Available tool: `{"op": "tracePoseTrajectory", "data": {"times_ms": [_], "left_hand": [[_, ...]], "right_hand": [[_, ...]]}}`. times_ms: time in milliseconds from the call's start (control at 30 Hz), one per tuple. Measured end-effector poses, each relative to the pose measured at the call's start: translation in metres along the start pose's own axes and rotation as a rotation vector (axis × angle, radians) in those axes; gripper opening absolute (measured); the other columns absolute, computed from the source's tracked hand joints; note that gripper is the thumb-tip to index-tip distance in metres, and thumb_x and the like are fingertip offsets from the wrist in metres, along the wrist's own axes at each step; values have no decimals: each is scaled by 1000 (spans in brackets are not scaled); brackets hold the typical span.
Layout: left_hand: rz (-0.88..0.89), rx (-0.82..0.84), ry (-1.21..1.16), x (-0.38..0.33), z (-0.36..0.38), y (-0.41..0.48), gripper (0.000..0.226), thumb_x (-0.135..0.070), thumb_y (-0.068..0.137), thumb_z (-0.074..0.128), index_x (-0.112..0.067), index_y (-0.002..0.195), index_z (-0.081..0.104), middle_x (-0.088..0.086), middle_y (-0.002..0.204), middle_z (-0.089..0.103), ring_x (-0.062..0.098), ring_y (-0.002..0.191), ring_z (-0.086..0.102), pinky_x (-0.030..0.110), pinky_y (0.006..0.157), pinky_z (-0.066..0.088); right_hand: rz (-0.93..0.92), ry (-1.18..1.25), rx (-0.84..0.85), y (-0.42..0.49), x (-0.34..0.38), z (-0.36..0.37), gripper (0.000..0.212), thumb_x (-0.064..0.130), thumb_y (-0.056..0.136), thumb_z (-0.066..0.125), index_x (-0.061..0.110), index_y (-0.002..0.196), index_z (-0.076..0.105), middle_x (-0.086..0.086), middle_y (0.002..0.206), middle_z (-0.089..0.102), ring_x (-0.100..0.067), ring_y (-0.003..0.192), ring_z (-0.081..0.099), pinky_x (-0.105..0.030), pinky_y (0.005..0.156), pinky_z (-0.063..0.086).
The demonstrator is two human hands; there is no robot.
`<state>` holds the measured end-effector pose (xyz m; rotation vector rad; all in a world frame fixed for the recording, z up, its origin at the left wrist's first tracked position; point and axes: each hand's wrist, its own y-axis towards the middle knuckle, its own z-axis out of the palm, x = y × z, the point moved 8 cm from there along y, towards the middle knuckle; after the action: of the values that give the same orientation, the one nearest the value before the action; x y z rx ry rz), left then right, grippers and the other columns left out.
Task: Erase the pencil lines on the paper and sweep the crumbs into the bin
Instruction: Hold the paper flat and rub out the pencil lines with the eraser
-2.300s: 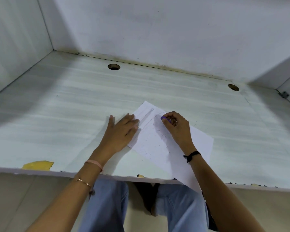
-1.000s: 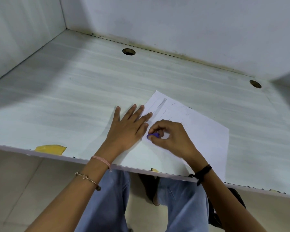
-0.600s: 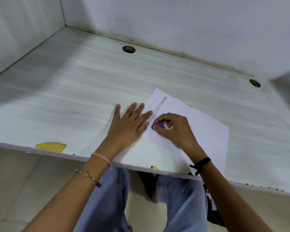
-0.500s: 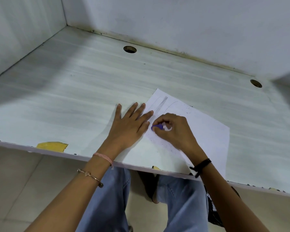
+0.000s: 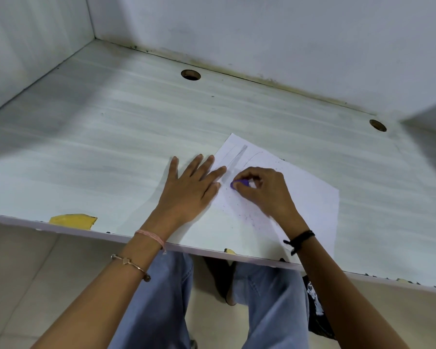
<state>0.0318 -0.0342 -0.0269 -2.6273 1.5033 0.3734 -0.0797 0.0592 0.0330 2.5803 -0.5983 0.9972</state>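
Note:
A white sheet of paper [image 5: 310, 197] lies slanted on the pale desk [image 5: 111, 147], its near corner reaching the front edge. Faint pencil lines [image 5: 238, 157] run near its far corner. Dark eraser crumbs [image 5: 247, 217] speckle the sheet near my right wrist. My left hand [image 5: 191, 190] lies flat with straight fingers, pressing the paper's left edge. My right hand [image 5: 264, 192] pinches a small purple eraser [image 5: 239, 184] against the paper just below the pencil lines. No bin is in view.
Two round cable holes [image 5: 190, 74] [image 5: 377, 125] sit near the back wall. A yellow chipped patch [image 5: 73, 221] marks the desk's front edge at the left. White walls close the desk on the left, back and right. My knees in blue jeans [image 5: 161, 298] are under the desk.
My right hand with the eraser has moved from near the front of the sheet up toward the pencil lines. My left hand has stayed flat on the paper's edge.

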Motion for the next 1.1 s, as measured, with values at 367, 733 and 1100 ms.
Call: {"op": "tracePoseTrajectory", "data": {"times_ms": [367,733,1100], "left_hand": [[6,17,6,-1,0,-1,51,-47,102,5,-43,152,3,-11,162,-7,11,148,-11,56,115,-10],[-3,1,6,0,0,-1,63,-54,91,-10,-44,152,4,-12,162,-5,10,148,-10,56,116,-10],[6,-3,26,-1,-1,-1,76,-54,80,-20,-44,152,3,-11,162,-4,11,149,-8,56,116,-8]], "right_hand": [[-37,-6,72,-2,7,8,4,12,78,76,15,80,74,6,76,70,4,67,55,-6,62,36],[-74,14,275,-16,14,22,5,11,77,77,14,81,75,9,77,70,4,69,58,-6,65,38],[-68,32,249,-10,8,14,5,8,78,76,10,82,75,8,77,69,7,66,56,-5,62,37]]}}
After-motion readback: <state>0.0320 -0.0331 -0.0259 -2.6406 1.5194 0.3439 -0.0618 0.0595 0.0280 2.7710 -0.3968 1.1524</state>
